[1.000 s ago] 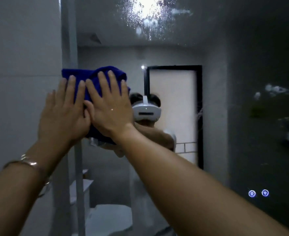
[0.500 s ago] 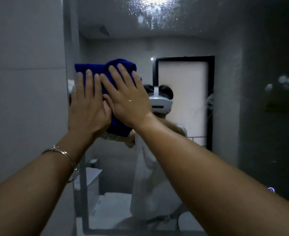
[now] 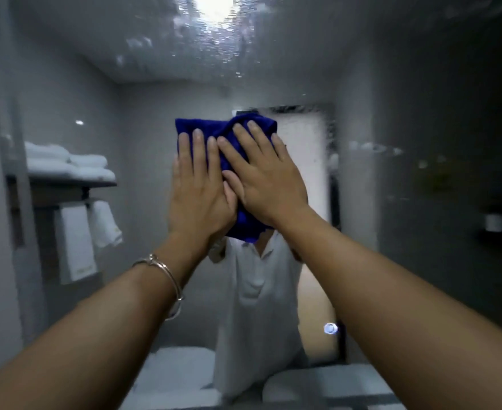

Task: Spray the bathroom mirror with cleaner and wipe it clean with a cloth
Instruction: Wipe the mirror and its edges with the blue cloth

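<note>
Left hand (image 3: 198, 187) and right hand (image 3: 266, 179), palms flat and fingers spread, press the blue cloth (image 3: 244, 223) against the mirror (image 3: 391, 84). The cloth has travelled rightward off the left edge to mid-glass; droplets (image 3: 214, 39) above remain unwiped.

Seen in the mirror (image 3: 391, 84): a dark shelf (image 3: 75, 182) on the left wall. White folded towels (image 3: 66, 165) stacked right on top of it, side by side. More white towels (image 3: 87, 232) hanging just under it.
</note>
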A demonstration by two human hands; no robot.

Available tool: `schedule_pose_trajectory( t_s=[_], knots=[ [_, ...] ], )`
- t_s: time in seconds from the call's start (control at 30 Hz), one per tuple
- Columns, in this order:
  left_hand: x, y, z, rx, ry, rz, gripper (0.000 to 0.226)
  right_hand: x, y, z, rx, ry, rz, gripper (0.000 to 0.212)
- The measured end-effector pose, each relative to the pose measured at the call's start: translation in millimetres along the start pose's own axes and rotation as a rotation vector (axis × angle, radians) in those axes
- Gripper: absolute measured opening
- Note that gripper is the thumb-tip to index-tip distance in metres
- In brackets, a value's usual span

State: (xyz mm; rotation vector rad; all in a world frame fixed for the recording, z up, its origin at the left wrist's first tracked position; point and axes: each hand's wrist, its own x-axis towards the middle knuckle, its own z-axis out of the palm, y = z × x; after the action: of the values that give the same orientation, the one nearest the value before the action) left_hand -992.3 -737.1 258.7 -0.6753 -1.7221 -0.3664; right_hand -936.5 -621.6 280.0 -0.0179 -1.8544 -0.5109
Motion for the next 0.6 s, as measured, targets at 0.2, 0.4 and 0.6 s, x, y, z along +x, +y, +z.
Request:
schedule_pose_trajectory(
  t_s=[0.2,0.4,0.6],
  knots=[
    [9,107,17,0.008,0.059,0.036,0.063,-46,97,-13,0.01,0.006,0.022,0.056],
    [14,235,29,-0.008,0.008,0.034,0.064,-111,201,-38,-0.035,-0.054,0.083,0.056],
    [14,236,20,0.107,-0.108,0.098,0.065,-117,199,-43,-0.014,-0.103,0.18,0.06]
  ],
)
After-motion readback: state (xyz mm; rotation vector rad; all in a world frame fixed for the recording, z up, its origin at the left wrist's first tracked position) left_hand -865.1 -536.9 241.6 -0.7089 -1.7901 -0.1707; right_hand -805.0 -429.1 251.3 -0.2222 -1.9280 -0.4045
